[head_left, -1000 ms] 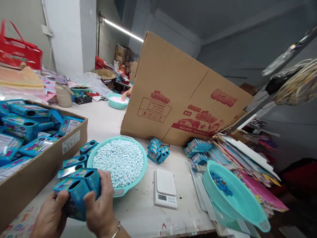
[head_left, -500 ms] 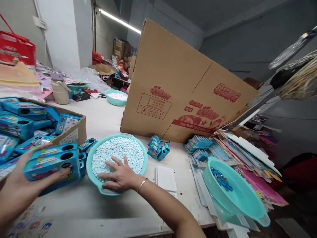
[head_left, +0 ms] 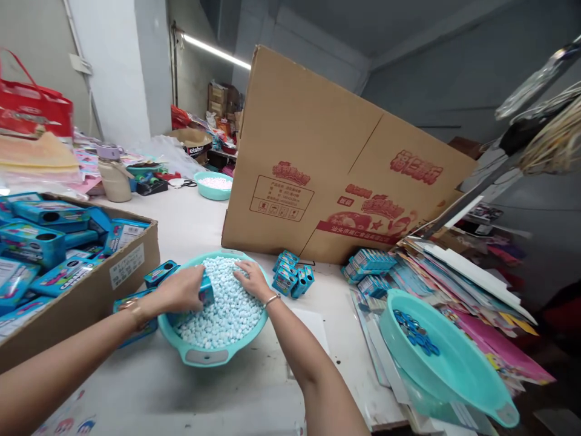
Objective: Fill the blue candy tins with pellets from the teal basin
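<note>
A turquoise basin [head_left: 207,357] full of small pale-blue and white pellets [head_left: 222,315] stands on the white table before me. My left hand [head_left: 181,292] is closed around a small blue printed box [head_left: 206,290], which is tipped down into the pellets at the basin's left side; most of it is hidden by the hand. At the basin's far right, my right hand [head_left: 253,280] rests on the pellets with its fingers stretched out and apart. Left of the basin, partly behind my left wrist, lie more blue boxes [head_left: 161,272].
A carton [head_left: 136,266] of blue boxes stands at left. Beyond the basin rises a large cardboard sheet [head_left: 336,151], with small blue boxes [head_left: 290,275] before it. At right, a second turquoise basin [head_left: 454,363] holds blue rings near stacked printed sheets [head_left: 463,278].
My left hand has moved right from beside the carton, bringing the blue box into the pellets. My right hand has shifted from the basin's near side to its far right.
</note>
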Available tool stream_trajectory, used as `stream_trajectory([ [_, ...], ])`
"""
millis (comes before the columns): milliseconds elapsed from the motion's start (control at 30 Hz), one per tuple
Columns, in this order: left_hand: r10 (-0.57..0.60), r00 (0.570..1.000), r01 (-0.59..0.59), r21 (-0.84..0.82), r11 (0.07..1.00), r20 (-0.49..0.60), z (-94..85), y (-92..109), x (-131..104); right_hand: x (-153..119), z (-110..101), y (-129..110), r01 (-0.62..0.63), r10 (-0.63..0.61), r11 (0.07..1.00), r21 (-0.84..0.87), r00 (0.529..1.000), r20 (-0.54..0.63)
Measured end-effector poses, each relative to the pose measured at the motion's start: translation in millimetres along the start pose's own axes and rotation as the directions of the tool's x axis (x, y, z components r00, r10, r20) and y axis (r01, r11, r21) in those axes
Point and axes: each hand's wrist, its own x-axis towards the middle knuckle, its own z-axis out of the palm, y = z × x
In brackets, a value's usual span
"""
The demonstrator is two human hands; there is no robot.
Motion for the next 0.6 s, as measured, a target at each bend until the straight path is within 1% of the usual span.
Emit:
stream_trajectory([
  [67, 0.032, 0.996, -0.038, 0.076, 0.996, 0.085, 7.6, 12.3, 13.4, 1.3, 6.6, 2.9, -0.067, 0.074, 0.992, 0.106, 0.995, -0.066],
  [100, 0.038, 0.994, -0.048, 0.089, 0.995, 0.101, 11.2, 16.6, 18.9, 1.8, 12.5, 2.1, -0.103, 0.121, 0.979, 0.174, 0.988, -0.1],
  [167, 0.042, 0.994, -0.05, 0.085, 0.995, 0.098, 16.8, 21.3, 26.9, 3.0, 26.4, -2.6, -0.179, 0.233, 0.928, 0.326, 0.963, -0.135],
  [233, 0.04, 0.995, -0.047, 0.08, 0.996, 0.09, 19.7, 22.0, 31.1, 4.3, 38.9, -9.9, -0.235, 0.337, 0.834, 0.499, 0.934, -0.123],
  [300, 0.035, 0.997, -0.04, 0.069, 0.997, 0.068, 20.9, 21.3, 31.9, 5.2, 47.3, -17.8, -0.285, 0.447, 0.696, 0.658, 0.89, -0.088],
  [367, 0.023, 0.999, -0.025, 0.051, 0.998, 0.037, 22.7, 20.4, 29.9, 5.4, 51.0, -25.6, -0.314, 0.535, 0.573, 0.757, 0.843, -0.055],
  [433, 0.008, 1.0, -0.008, 0.031, 0.999, 0.0, 27.4, 18.6, 26.0, 6.0, 51.0, -33.2, -0.316, 0.587, 0.475, 0.821, 0.809, -0.029],
  [533, -0.024, 0.991, 0.011, -0.101, 0.995, -0.131, 41.2, 12.4, 18.9, 11.3, 46.7, -45.7, -0.236, 0.606, 0.353, 0.906, 0.795, -0.029],
  [567, -0.044, 0.98, 0.013, -0.162, 0.987, -0.192, 46.8, 9.7, 17.0, 14.7, 44.5, -50.6, -0.208, 0.599, 0.329, 0.921, 0.8, -0.034],
  [600, -0.064, 0.965, 0.007, -0.218, 0.976, -0.256, 52.1, 7.0, 15.4, 18.9, 42.0, -55.9, -0.187, 0.585, 0.328, 0.926, 0.81, -0.044],
])
